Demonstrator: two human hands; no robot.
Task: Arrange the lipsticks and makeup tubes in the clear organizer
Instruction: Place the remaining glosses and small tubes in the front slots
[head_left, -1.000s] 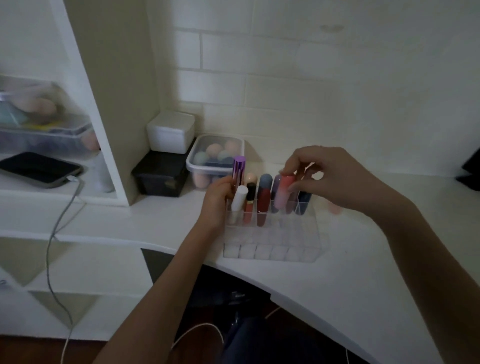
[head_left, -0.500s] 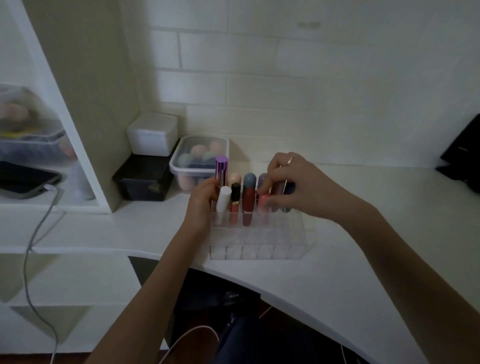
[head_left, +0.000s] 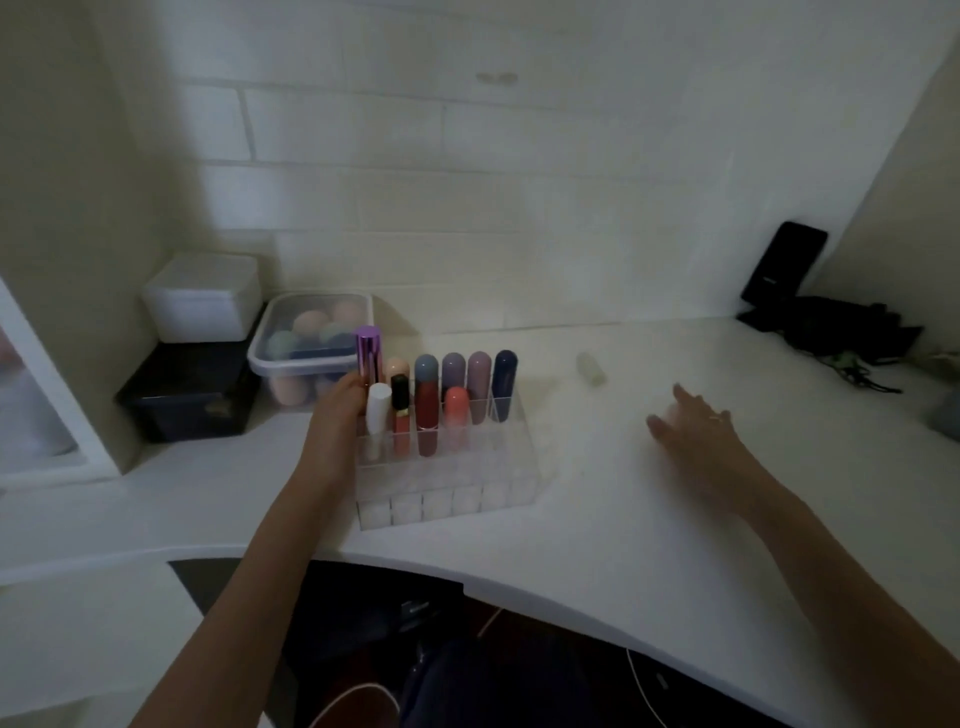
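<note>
The left hand is being pressed against the left wall of the clear organizer, its grip hidden. The right hand is hovering flat, fingers spread, empty. Lipsticks are standing upright in the far rows; a pale tube is lying farther right.

A white bench with a curved front edge is set against a white brick wall. A clear organizer is seen standing on it left of centre, with tubes upright in its rear cells. Behind it to the left, a clear lidded tub of sponges is placed just beside a black box, on which a white box is stacked. A pale tube is laid flat right of the organizer. Dark items are gathered in the far right corner.
</note>
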